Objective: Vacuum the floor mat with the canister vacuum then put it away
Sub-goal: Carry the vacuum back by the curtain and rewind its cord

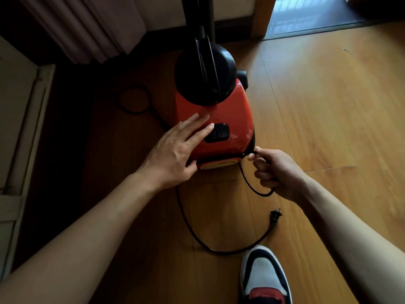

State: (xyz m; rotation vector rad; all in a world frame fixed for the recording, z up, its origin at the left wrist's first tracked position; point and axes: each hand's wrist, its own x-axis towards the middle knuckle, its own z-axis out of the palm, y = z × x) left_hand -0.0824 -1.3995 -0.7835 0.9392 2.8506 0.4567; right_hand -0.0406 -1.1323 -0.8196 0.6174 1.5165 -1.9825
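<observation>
The red canister vacuum (pixel 235 110) stands on the wooden floor with a black round top (pixel 203 75) and a black wand rising out of view. My left hand (pixel 175 150) lies flat on its red body, fingers straight, the fingertips beside a black button (pixel 218 132). My right hand (pixel 271 170) pinches the black power cord (pixel 188 224) right where it leaves the vacuum's rear corner. The cord loops across the floor and ends in a loose plug (pixel 275 218). No floor mat is in view.
Another black loop of cord or hose (pixel 133 99) lies left of the vacuum. A curtain (pixel 83 29) hangs at the back left, pale furniture (pixel 19 128) lines the left edge. A doorway (pixel 306 14) opens at the back right. My shoe (pixel 263 275) stands near the cord.
</observation>
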